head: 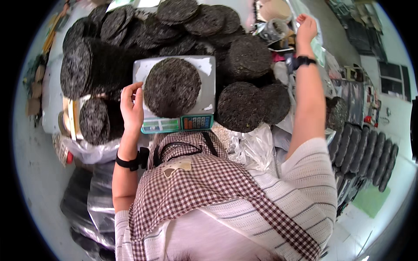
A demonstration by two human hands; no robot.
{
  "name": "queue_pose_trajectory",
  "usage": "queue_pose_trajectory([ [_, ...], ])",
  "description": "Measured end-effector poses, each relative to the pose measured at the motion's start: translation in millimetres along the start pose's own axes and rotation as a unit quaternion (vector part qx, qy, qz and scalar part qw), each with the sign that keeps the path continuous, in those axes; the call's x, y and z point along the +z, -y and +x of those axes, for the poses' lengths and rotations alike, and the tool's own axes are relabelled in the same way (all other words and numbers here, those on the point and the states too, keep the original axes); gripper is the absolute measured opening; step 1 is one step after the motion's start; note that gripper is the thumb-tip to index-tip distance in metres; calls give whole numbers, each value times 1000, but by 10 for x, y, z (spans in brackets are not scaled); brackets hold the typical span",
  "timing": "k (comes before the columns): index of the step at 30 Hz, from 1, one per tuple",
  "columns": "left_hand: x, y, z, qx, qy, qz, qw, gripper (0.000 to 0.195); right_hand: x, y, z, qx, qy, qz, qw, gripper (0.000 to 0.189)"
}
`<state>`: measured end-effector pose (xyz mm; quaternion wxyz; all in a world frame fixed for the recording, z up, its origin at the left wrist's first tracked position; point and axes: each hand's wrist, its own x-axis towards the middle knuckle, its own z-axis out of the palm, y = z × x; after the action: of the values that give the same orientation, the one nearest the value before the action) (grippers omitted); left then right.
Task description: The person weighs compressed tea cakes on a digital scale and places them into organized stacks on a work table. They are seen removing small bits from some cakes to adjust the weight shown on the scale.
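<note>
A round stack of dried seaweed sheets [173, 86] lies on the pale platform [141, 69] of a digital weighing scale, whose green-edged keypad panel [197, 123] faces me. My left hand [132, 102] is at the platform's left edge, beside the stack. Its thumb and fingers are apart with nothing visible between them; whether the fingertips touch the stack is unclear. My right hand [307, 27] reaches far to the upper right, next to a clear plastic container [277, 30]. Its fingers are bent, and whether they pinch anything cannot be made out.
More round seaweed lies heaped behind the scale [156, 32], in a long roll [76, 68] to the left and in flat stacks [243, 106] to the right. Crumpled clear plastic [254, 145] sits at the near edge. Packed dark rolls [362, 150] stand off to the right.
</note>
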<state>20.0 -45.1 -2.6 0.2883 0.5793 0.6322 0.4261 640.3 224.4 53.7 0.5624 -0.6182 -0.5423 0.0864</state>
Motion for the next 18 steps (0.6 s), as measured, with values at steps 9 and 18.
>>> queue_pose_trajectory([
  [9,-525,313,-149,-19,-60,104,993,22,332,476,-475,-97,215,-266,935,70],
  [18,372,593,-21,29,13,308,951,58,1448,1900,-4150,-1,355,-194,915,77],
])
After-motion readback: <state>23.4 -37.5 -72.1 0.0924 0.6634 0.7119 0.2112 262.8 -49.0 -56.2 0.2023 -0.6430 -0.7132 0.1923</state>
